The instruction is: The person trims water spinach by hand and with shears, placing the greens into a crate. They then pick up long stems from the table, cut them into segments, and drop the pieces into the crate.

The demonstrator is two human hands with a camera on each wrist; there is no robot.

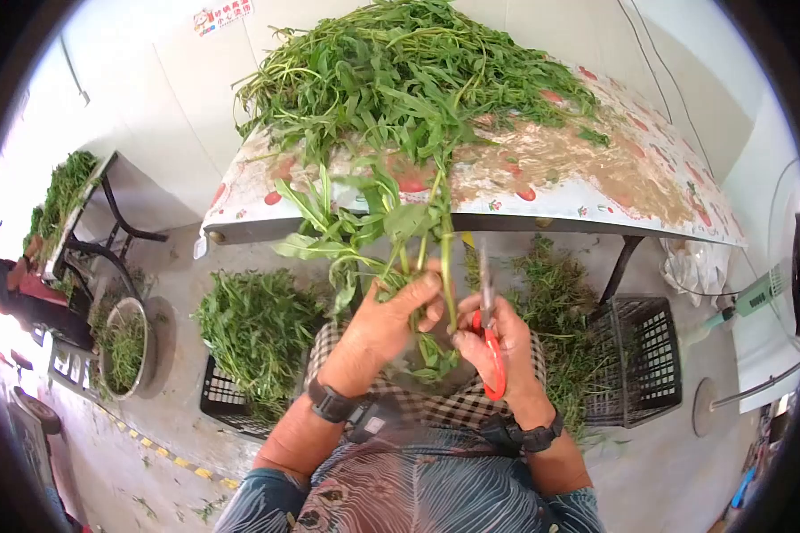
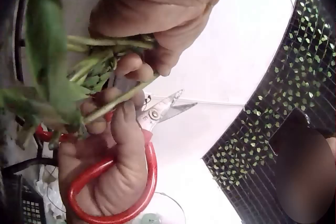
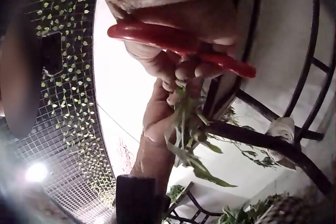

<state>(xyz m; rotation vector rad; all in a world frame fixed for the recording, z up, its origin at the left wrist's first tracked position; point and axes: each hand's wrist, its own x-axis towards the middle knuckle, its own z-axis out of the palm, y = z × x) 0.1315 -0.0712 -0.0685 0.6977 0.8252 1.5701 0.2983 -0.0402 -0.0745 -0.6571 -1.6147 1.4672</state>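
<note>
Crates (image 1: 636, 355) and cut greens (image 1: 258, 329) beneath heaped table (image 1: 596, 191).

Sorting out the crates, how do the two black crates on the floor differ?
The left black crate is heaped with cut greens; the right black crate shows bare mesh walls with no greens visible inside. The left sits clear of the table, the right beside its leg. Both are black plastic lattice.

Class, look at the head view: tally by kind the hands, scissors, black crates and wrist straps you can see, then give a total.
Hands: 2, left hand and right hand
Red-handled scissors: 1
Black crates: 2, left crate and right crate
Wrist straps: 2, left strap and right strap
Total: 7
</note>
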